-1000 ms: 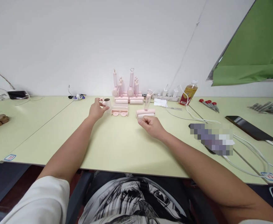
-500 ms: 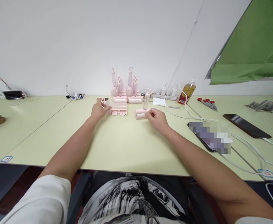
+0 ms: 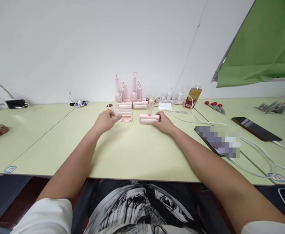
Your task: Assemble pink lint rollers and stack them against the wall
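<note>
Since the earlier frame, the left hand (image 3: 105, 123) has left the paper tape roll (image 3: 111, 106), now behind its knuckles at centre-left, and shifted right to the open pink roller case (image 3: 128, 120). The right hand (image 3: 166, 123) has wrapped further round the end of the pink lint roller (image 3: 149, 119).

That lint roller lies just right of centre on the surface (image 3: 142, 152), handle upright. The right fingers look clamped on its right end, thumb in front. The left thumb overlaps the case; whether those fingers pinch it, I cannot tell.

The step in hand seems to be handling the case and lint roller; lifting the case would call for a firm pinch on its edge.

Stickers read "11" (image 3: 10, 169) at lower left and, apparently, "12" (image 3: 277, 177) at lower right. The upper-right drink bottle (image 3: 193, 95) has a red-and-yellow label, too small to read.
</note>
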`<act>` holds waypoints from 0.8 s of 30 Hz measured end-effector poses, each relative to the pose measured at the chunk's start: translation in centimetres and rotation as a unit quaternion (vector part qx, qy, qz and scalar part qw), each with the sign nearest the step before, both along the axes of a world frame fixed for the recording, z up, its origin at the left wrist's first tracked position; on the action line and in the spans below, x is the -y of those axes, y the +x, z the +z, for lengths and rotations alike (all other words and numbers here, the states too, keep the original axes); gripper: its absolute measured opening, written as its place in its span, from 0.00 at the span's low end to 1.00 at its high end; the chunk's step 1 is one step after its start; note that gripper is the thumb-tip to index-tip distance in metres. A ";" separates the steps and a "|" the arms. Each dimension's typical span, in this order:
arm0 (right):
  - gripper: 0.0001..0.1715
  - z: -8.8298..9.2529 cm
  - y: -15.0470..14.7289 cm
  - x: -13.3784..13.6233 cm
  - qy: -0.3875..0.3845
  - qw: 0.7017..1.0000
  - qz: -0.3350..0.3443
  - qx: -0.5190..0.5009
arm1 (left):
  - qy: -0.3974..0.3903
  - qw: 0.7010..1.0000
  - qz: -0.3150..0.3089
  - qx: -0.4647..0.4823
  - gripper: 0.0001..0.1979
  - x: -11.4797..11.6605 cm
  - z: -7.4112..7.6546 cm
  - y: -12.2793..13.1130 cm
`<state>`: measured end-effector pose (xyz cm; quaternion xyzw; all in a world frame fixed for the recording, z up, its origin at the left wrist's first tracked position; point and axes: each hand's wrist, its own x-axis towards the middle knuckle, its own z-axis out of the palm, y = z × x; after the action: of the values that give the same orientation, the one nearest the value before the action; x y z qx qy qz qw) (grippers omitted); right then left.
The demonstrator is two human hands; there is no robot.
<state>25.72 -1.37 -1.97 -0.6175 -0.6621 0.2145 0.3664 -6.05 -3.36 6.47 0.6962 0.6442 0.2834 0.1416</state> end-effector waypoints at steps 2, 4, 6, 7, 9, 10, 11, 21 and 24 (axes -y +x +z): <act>0.27 0.1 -0.2 0.2 0.002 0.999 0.027 -0.029 | 0.020 0.996 -0.092 -0.002 0.21 0.8 -0.6 2.1; 0.28 0.3 -0.7 0.6 0.013 0.992 0.077 -0.099 | 0.061 0.984 -0.165 0.000 0.25 0.9 -1.4 4.1; 0.31 0.8 -1.6 1.3 0.034 0.972 0.139 -0.188 | 0.066 0.977 -0.198 0.036 0.31 0.6 -2.2 5.7; 0.33 1.1 -2.1 1.8 0.047 0.960 0.162 -0.225 | 0.046 0.975 -0.206 0.074 0.31 0.5 -2.5 6.2; 0.39 1.7 -3.3 2.8 0.047 0.934 0.206 -0.289 | -0.014 0.957 -0.230 0.178 0.28 0.5 -3.1 6.9; 0.41 2.0 -3.9 3.3 0.048 0.922 0.213 -0.320 | -0.039 0.940 -0.245 0.233 0.26 0.6 -3.3 7.1; 0.42 2.2 -4.4 3.7 0.049 0.912 0.209 -0.349 | -0.051 0.922 -0.258 0.283 0.25 0.8 -3.4 7.2; 0.33 2.9 -6.1 4.8 -0.006 0.906 0.203 -0.370 | 0.062 0.866 -0.180 0.461 0.20 1.4 -4.0 7.4; 0.29 3.8 -4.3 3.5 0.064 0.939 0.146 -0.305 | 0.155 0.834 -0.089 0.522 0.20 0.5 -3.5 6.2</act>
<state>21.42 -4.86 1.87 -0.3945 -0.6137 0.4012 0.5539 0.20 -3.83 2.99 0.5122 0.3575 0.6867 0.3718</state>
